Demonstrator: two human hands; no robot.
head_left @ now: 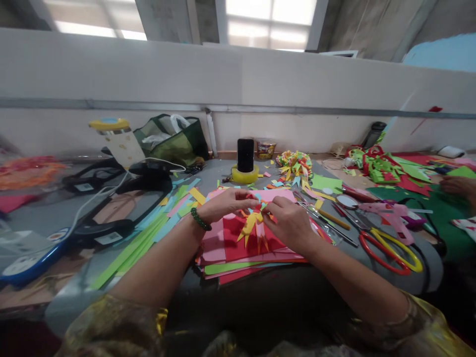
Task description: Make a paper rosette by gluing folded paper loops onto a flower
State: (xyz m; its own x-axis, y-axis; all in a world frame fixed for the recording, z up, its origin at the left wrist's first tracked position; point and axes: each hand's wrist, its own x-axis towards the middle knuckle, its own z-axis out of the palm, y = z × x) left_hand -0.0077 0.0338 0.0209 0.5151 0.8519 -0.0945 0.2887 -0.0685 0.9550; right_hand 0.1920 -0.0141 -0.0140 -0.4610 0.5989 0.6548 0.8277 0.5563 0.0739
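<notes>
The spiky multicoloured paper ornament is pinched near its top by the fingers of left hand and right hand, above the flat red paper sheet; light pressure is advised.

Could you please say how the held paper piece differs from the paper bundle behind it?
The left hand and right hand hold the paper piece; the paper bundle lies on the table. The piece has few, spread tips; the bundle is dense and ruffled. Both include yellow paper.
</notes>
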